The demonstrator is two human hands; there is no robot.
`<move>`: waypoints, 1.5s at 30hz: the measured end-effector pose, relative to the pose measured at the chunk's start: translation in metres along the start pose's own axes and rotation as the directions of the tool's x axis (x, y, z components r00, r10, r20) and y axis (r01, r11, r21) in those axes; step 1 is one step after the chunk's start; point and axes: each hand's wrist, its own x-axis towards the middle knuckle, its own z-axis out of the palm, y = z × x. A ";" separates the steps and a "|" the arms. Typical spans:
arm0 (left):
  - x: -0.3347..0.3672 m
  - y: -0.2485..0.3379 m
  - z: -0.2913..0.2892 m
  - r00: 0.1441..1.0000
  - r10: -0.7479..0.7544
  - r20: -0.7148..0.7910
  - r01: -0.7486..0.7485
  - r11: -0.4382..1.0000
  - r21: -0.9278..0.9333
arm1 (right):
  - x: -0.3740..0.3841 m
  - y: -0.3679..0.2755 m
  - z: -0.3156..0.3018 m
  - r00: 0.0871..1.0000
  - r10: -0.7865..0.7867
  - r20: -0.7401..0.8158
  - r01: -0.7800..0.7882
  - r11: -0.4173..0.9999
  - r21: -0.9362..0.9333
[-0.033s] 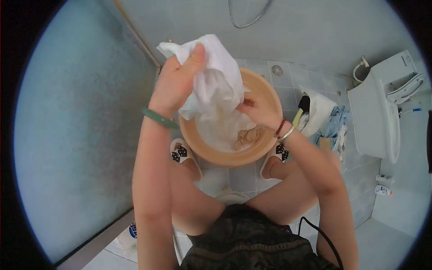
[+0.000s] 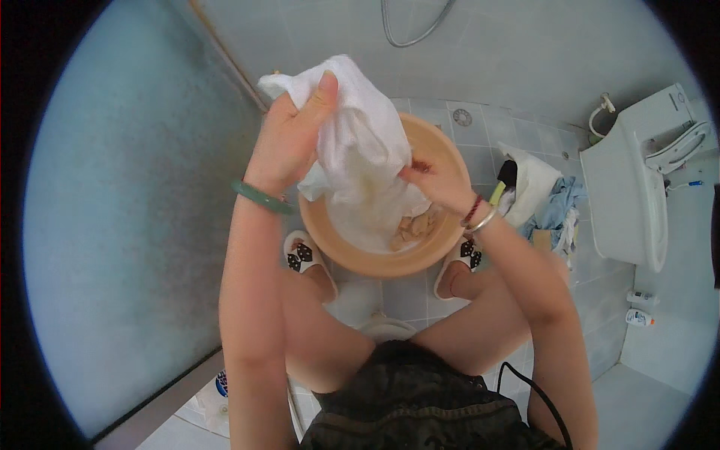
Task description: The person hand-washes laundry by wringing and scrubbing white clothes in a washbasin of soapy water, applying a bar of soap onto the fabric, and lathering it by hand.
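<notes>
A white terry cloth, perhaps a towel, hangs over a round tan basin on the floor. Faint yellowish marks show on its lower part. My left hand is closed on the cloth's upper left side, thumb on top and a green bangle at the wrist. At the cloth's right edge my right hand pinches the fabric, its fingertips partly hidden. Whitish water and a crumpled beige cloth lie in the basin below.
A white toilet stands at right, with a heap of blue and white clothes beside it. My slippered feet flank the basin. At left rises a frosted panel; a shower hose hangs on the far wall. A floor drain lies beyond the basin.
The white cloth has shifted slightly and looks more spread out, with less blur. My left hand has moved a little to the left; my right hand is still at the cloth's edge.
</notes>
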 end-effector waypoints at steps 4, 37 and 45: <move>-0.010 0.008 -0.016 0.990 0.110 0.087 -0.136 0.906 0.402 | -0.006 -0.043 -0.024 0.994 0.068 -0.090 -0.030 0.928 0.371; 0.003 -0.075 0.075 0.951 0.071 -0.300 -0.115 0.985 -0.132 | 0.028 -0.074 0.004 0.783 -0.547 -0.295 0.082 0.561 -0.824; 0.007 -0.079 0.047 0.946 -0.267 -0.185 0.216 0.942 -0.255 | -0.001 -0.094 0.037 0.831 -0.494 -0.257 0.191 0.687 -0.701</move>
